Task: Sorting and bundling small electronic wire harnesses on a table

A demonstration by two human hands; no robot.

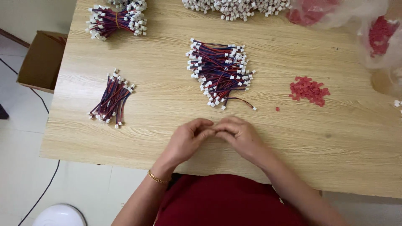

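from the head view i see my left hand [187,136] and right hand [238,133] meeting fingertip to fingertip, pinched on something too small to tell; the wire pile [220,71] lies just beyond on the table [167,96]; red pieces [309,90] sit right.

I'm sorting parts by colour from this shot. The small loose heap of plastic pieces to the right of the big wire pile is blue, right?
Not blue. The head view shows the loose heap of plastic pieces is red; it does lie right of the big wire pile, on the wooden table.
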